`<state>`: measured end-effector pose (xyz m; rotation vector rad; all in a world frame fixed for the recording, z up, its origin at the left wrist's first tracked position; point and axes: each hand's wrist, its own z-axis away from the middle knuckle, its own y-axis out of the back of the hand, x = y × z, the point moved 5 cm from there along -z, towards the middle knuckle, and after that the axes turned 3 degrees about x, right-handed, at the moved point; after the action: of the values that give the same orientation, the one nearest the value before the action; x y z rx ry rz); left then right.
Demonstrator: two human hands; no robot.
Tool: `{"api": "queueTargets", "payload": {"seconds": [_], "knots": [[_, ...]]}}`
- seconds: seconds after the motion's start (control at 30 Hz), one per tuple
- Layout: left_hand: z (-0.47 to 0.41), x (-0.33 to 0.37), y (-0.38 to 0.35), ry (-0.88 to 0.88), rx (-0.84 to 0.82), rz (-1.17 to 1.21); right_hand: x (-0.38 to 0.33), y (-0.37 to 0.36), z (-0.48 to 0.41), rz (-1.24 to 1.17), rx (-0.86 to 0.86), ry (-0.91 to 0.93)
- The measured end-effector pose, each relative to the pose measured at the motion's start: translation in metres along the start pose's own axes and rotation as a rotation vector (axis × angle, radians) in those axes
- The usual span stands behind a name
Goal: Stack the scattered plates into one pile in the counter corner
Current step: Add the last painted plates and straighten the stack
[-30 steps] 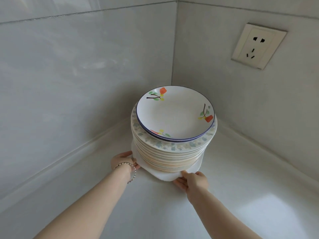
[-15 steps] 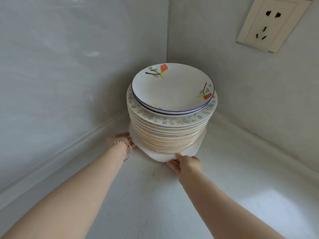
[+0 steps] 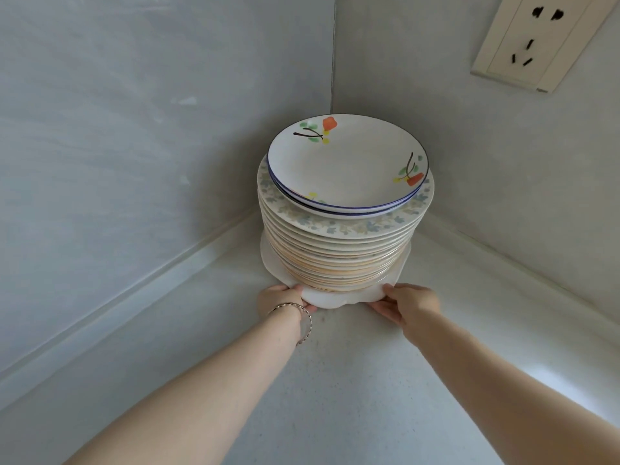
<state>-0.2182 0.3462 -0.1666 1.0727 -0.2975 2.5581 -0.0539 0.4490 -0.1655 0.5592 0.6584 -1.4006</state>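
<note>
1. Pile of plates (image 3: 339, 250) stands upright on the counter (image 3: 335, 380), close into the corner where the two walls meet; corner seam (image 3: 333, 62) runs up at 12 o'clock behind it
2. Top plate (image 3: 345, 162): white, dark blue rim line, orange flower sprigs at its 11 and 4 o'clock; a second blue-rimmed plate shows just under it, offset slightly toward 8 o'clock
3. Below those, a wider plate with a pale blue floral band (image 3: 335, 226); under it many cream plates, edges roughly aligned, lower ones with orange-tinted rims
4. Bottom plate (image 3: 322, 298): white, wavy-edged, wider than the ones above it; its rim sticks out at the pile's 6 o'clock and at both sides
5. Left hand (image 3: 278, 298) at the pile's 7 o'clock; fingers curled on the bottom plate's near rim, fingertips tucked beneath it, pinching the edge; thin bracelet (image 3: 303, 317) on the wrist
6. Right hand (image 3: 407, 303) at 5 o'clock; thumb on top of the same rim, fingers under it, gripping
7. Cannot tell whether the bottom plate rests flat on the counter or is lifted slightly
8. Wall socket (image 3: 536, 41) on the right wall, at 2 o'clock from the pile, well apart
</note>
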Motion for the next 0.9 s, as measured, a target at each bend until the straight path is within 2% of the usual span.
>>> {"api": "queueTargets", "payload": {"seconds": [0.23, 0.3, 0.37, 0.43, 0.5, 0.57, 0.63, 0.7, 0.77, 0.83, 0.9], "knots": [[0.005, 0.002, 0.003, -0.035, -0.054, -0.038, -0.005, 0.0, -0.003, 0.016, 0.066, 0.022], [-0.001, 0.0, 0.007, -0.063, -0.05, -0.141, -0.006, 0.001, 0.0, 0.051, 0.078, 0.014], [0.005, 0.011, 0.014, -0.143, 0.024, -0.278, -0.01, 0.008, 0.003, 0.158, 0.098, 0.018], [0.019, 0.038, 0.021, -0.309, 0.202, -0.438, -0.029, 0.02, 0.01, 0.295, 0.169, 0.109], [0.048, 0.081, 0.022, -0.537, 0.299, -0.421, -0.071, 0.03, 0.025, 0.407, 0.287, 0.353], [0.082, 0.127, 0.018, -0.826, 0.318, -0.344, -0.119, 0.034, 0.053, 0.427, 0.356, 0.585], [0.105, 0.164, 0.006, -0.994, 0.272, -0.402, -0.16, 0.024, 0.081, 0.444, 0.283, 0.715], [0.108, 0.184, -0.008, -0.895, 0.236, -0.6, -0.185, 0.007, 0.098, 0.551, 0.181, 0.688], [0.102, 0.189, -0.021, -0.716, 0.18, -0.8, -0.195, -0.01, 0.101, 0.699, 0.121, 0.597], [0.098, 0.18, -0.029, -0.568, 0.054, -0.855, -0.19, -0.023, 0.097, 0.824, 0.066, 0.503], [0.096, 0.169, -0.032, -0.509, -0.016, -0.819, -0.183, -0.03, 0.091, 0.834, 0.015, 0.433]]}}
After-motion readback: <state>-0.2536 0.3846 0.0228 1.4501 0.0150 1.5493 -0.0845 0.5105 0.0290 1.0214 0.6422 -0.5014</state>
